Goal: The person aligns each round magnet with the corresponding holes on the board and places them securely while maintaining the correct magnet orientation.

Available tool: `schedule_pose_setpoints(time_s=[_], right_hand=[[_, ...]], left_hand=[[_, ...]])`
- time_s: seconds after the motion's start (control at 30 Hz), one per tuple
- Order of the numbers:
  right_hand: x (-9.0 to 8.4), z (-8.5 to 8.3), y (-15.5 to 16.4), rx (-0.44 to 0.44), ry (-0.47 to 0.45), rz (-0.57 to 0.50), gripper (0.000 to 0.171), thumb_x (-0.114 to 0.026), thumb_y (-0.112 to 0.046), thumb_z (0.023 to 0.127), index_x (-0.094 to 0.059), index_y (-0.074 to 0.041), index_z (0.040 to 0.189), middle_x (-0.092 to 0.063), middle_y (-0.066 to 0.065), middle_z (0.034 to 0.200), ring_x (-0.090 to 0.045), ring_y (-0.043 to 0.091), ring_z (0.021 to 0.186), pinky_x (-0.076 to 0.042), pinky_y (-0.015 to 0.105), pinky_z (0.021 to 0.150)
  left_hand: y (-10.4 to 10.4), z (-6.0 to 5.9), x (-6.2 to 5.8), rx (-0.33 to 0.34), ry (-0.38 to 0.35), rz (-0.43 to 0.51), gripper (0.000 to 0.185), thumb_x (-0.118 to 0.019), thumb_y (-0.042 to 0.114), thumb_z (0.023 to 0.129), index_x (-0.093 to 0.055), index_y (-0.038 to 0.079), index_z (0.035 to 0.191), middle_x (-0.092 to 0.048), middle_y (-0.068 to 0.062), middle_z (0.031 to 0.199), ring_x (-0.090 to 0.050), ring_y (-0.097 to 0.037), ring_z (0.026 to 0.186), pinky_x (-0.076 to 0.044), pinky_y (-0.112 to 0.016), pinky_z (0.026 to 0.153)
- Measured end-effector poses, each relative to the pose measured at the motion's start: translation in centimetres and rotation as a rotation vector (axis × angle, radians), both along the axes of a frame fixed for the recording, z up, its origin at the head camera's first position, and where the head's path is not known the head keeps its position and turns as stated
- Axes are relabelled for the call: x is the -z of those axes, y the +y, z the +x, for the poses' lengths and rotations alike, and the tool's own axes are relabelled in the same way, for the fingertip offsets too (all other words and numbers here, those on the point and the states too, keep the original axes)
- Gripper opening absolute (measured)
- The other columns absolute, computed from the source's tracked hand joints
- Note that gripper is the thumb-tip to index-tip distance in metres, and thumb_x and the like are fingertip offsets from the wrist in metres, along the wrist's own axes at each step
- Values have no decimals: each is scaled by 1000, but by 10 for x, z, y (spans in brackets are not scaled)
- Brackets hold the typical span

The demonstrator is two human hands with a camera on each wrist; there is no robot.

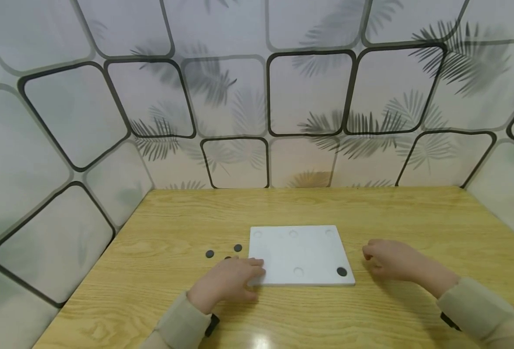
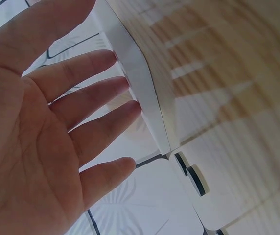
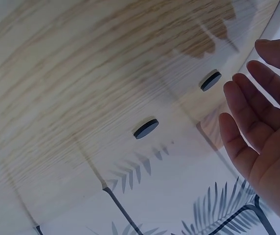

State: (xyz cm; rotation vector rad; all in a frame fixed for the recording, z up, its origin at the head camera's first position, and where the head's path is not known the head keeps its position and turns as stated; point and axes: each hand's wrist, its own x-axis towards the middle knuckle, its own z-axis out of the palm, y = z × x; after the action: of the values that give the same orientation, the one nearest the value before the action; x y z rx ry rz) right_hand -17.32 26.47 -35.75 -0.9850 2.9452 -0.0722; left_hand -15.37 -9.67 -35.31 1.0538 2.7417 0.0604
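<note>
A white board [image 1: 298, 252] with shallow round recesses lies flat in the middle of the wooden table. One black disc [image 1: 342, 271] sits in its near right recess. Three more black discs [image 1: 209, 253] lie on the table to the board's left, one half hidden by my left hand [image 1: 252, 271]. That hand rests at the board's near left corner, its straight fingers [image 2: 105, 93] against the board's edge [image 2: 140, 83]. My right hand [image 1: 372, 257] lies on the table just right of the board, fingers [image 3: 247, 112] relaxed and holding nothing.
Patterned wall panels [image 1: 248, 97] close in the table at the back and on both sides. The table's front edge [image 1: 257, 339] is near my sleeves. The right wrist view shows two black discs [image 3: 146, 129] past the fingers.
</note>
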Motion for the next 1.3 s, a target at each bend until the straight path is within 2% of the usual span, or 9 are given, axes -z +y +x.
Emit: schedule_pose_setpoints(time_s=[0.3,0.57,0.83,1.07,1.3], right_hand=[[-2,-5,8,-10,54,1,20,-72,-8,66,-57,-13,78,-51,-4,76,-51,13,65,-45,29,53],[-2,-5,13,-2,59,6,26,-75,-11,64,-62,-8,87,-58,1,82,-57,22,74,-49,36,59],[0,-3,20,-16,51,1,23,-75,-10,64,-60,-6,82,-54,-1,77,-55,19,68,-48,34,57],[8,-5,31,7,30,6,20,-73,-9,65,-60,-9,81,-54,-3,77,-55,17,68,-48,34,58],[8,-5,38,33,19,1,19,-71,-8,67,-59,-9,81,-54,-4,77,-55,16,68,-48,33,58]], left_hand=[[0,0,-1,7,21,-7,50,-67,37,76,-55,18,121,-44,1,131,-42,-16,118,-36,-36,95],[0,0,0,-3,16,-9,50,-67,37,76,-55,18,121,-44,1,132,-41,-16,118,-35,-36,96],[-1,0,0,-3,0,-12,50,-66,37,77,-54,18,122,-43,1,132,-40,-16,119,-35,-35,96],[-1,1,0,-6,3,-11,51,-66,37,77,-54,18,122,-43,2,132,-40,-15,119,-35,-36,96],[-1,1,0,-10,-4,-9,52,-67,38,76,-54,18,122,-43,2,132,-39,-14,120,-34,-37,97]])
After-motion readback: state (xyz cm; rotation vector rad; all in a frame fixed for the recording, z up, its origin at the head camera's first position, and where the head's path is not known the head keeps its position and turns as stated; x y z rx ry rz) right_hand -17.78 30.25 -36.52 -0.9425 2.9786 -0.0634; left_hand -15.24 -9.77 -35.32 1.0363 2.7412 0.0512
